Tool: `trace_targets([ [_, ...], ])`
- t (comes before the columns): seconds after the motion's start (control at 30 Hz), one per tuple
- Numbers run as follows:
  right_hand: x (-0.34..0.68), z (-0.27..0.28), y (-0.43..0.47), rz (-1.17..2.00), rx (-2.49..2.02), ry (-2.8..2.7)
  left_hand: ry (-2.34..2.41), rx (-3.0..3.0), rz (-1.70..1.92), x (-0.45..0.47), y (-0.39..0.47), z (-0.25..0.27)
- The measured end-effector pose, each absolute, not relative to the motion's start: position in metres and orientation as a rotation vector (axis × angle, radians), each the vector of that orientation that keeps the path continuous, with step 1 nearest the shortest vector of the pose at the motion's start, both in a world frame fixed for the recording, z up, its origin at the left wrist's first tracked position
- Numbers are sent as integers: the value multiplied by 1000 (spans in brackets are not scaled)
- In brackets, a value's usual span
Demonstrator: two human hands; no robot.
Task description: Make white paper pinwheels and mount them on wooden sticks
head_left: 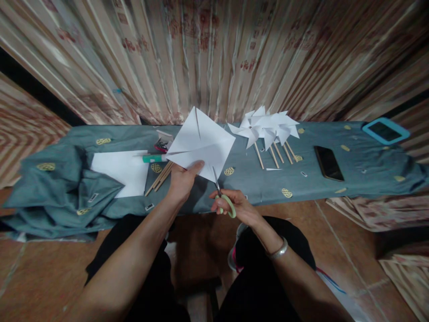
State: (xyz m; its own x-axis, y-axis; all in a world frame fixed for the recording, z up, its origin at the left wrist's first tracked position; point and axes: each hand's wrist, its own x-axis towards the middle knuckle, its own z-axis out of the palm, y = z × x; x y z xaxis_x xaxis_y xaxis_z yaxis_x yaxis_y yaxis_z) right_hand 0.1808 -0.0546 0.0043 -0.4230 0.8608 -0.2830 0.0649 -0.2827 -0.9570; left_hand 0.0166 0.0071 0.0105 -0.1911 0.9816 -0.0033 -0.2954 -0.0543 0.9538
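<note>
A square sheet of white paper (pixel 214 134) is held up over the bench with one corner towards me. My left hand (pixel 183 180) grips its lower left edge, thumb on top and fingers underneath. Slits run inward from its far and left corners. In my right hand (pixel 236 206) is a pair of scissors (pixel 229 205) with light green handles. Their blades are at the near corner of the paper, where a cut line shows. Behind the left hand, several thin wooden sticks (pixel 159 179) lie on the cloth.
Several white paper pinwheels (pixel 268 127) on sticks lie right of centre. Further right are a black phone (pixel 329 163) and a blue-framed tablet (pixel 385 130). To the left lie more white paper (pixel 117 167), a green-labelled glue stick (pixel 154 158) and a small box (pixel 163 141). A pleated curtain (pixel 208 58) hangs behind.
</note>
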Motion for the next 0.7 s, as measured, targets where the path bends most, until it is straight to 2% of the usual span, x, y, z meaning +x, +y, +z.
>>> trace_targets([
  [0.7,177,0,-56,1771,-1194,-1214,1098,836,1510,15,8,9],
])
